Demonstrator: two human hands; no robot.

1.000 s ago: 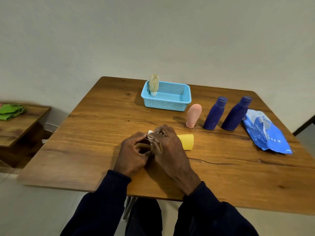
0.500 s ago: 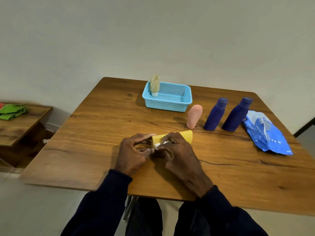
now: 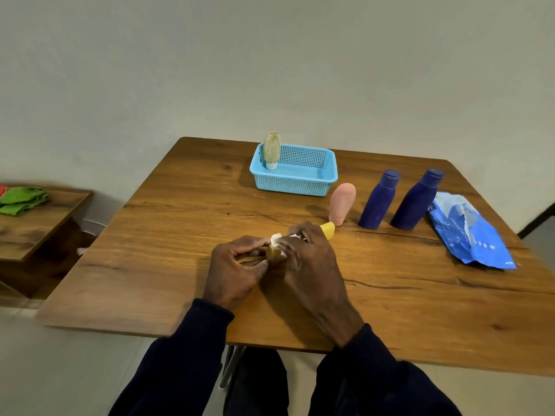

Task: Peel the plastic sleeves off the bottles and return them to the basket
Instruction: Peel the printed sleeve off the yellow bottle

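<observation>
A yellow bottle [image 3: 328, 229] lies on its side near the middle of the wooden table [image 3: 180, 223], mostly hidden under my hands. My right hand [image 3: 309, 259] wraps over its body. My left hand [image 3: 237, 265] grips its near end, where a crumpled white bit of sleeve [image 3: 275, 239] shows between my fingers. A blue mesh basket [image 3: 295, 175] stands at the back with one cream bottle [image 3: 271, 150] upright in its left corner. A pink bottle [image 3: 342, 204] and two dark blue bottles [image 3: 379, 202] [image 3: 417, 199] stand upright to the right of the basket.
A crumpled blue plastic bag [image 3: 468, 232] lies at the table's right side. A lower wooden side table [image 3: 33, 223] with green cloth [image 3: 21, 199] stands to the left. The wall runs close behind the table.
The yellow bottle has turned in my hands, with less of its body showing past my right hand. The white bit of sleeve has shifted to sit between my fingertips at the top.
</observation>
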